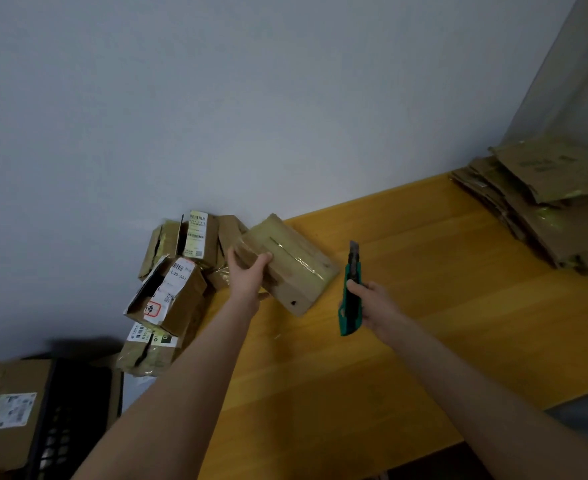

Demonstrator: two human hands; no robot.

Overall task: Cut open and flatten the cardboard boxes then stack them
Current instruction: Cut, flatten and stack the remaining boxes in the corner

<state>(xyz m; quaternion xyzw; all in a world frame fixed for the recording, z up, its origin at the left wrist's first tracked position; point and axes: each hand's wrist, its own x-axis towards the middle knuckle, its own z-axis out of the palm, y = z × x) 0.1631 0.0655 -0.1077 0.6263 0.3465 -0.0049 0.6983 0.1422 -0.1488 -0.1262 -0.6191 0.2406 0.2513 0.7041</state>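
A taped brown cardboard box (296, 265) lies tilted on the yellow wooden table (424, 306), near the wall. My left hand (247, 275) grips its left end, thumb on top. My right hand (372, 306) holds a green utility knife (351, 296) to the right of the box, blade out and pointing up, clear of the cardboard. A pile of unflattened boxes with shipping labels (174, 285) leans against the wall at the table's left end. A stack of flattened cardboard (534, 199) lies at the far right of the table.
A white wall runs behind the table. At the lower left stands a black crate (64, 420) with a large labelled box (5, 414) beside it. The table's front edge runs along the lower right.
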